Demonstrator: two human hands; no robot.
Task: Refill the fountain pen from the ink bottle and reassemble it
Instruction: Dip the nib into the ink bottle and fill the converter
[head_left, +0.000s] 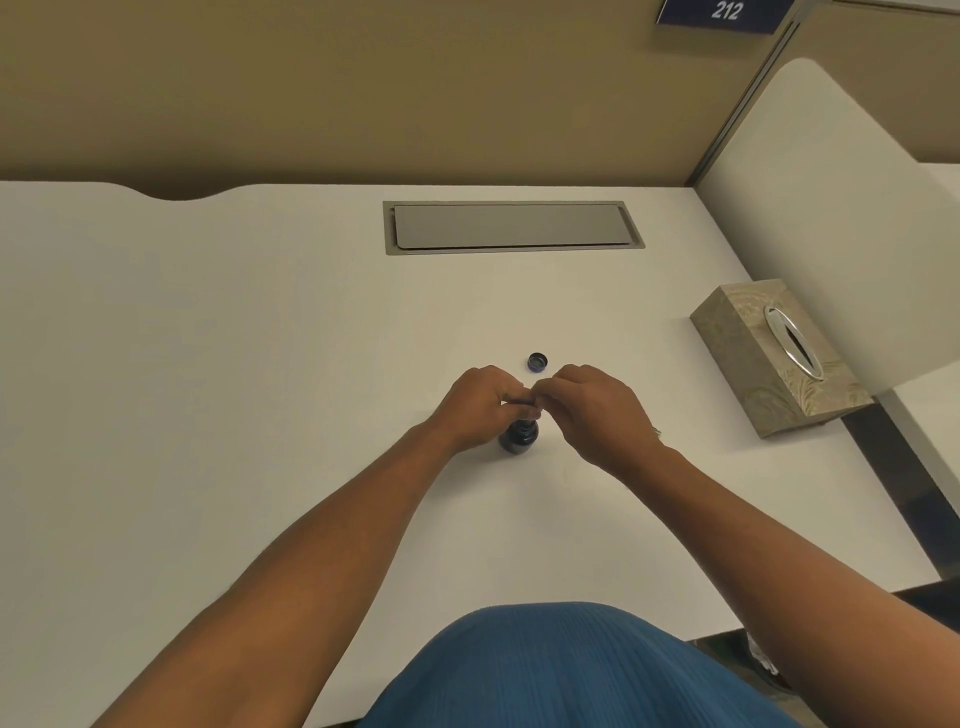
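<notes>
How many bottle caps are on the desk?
1. The small blue bottle cap lies on the white desk, just beyond the two hands and the dark ink bottle. Another small piece could be hidden inside the hands.

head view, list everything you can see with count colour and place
ink bottle: one, dark blue, upright on the desk under the hands, cap off
bottle cap: one, blue, on the desk just beyond the hands
pen part: one thin dark piece, pinched between both hands above the bottle, mostly hidden
tissue box: one, beige patterned with a silver slot, right side of the desk
cable hatch: one, grey, set into the desk at the back
desk: one, white
number sign: one, dark blue, reads 212, top right on the partition
left hand: one, closed on the pen part
right hand: one, closed on the pen part
</notes>
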